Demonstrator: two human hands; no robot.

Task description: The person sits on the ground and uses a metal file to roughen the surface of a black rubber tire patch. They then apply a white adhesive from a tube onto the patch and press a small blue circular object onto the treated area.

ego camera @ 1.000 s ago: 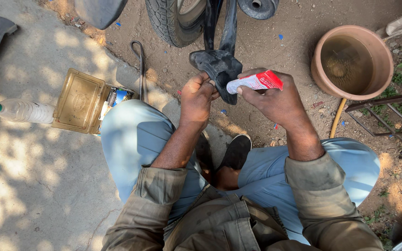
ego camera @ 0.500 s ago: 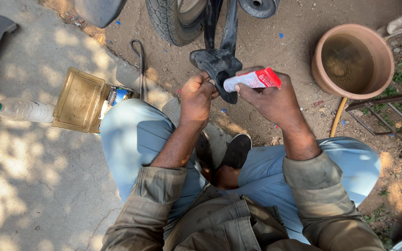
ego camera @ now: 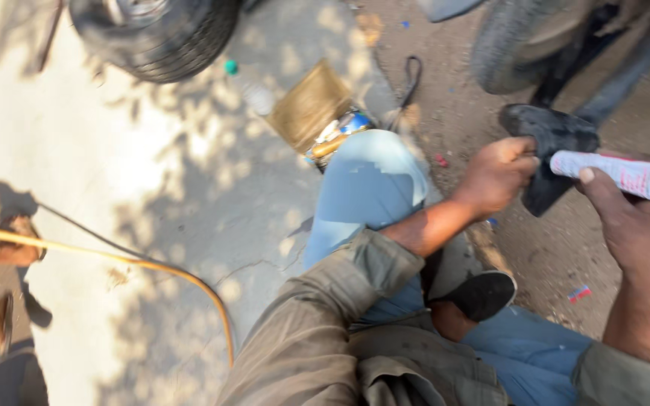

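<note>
Your view swung left while your left hand (ego camera: 499, 174) kept pinching the black rubber (ego camera: 551, 150) and your right hand (ego camera: 641, 225) stayed clamped on the tube (ego camera: 626, 177).

- Ground: pale concrete (ego camera: 152, 195) on the left, dappled with shade; brown dirt (ego camera: 551, 263) on the right.
- Tyre (ego camera: 161, 31) rests on the concrete at the top.
- Clear bottle (ego camera: 253, 92) with a green cap lies just beside a yellowish tin (ego camera: 308, 105).
- Small cans or tubes (ego camera: 336, 137) lie against the tin's lower edge.
- Black strap loop (ego camera: 412, 79) lies on the dirt nearby.
- Yellow hose (ego camera: 152, 269) curves across the concrete.
- Second tyre (ego camera: 509, 49) stands on the dirt.
- Small red and blue scraps (ego camera: 579, 292) dot the dirt.
</note>
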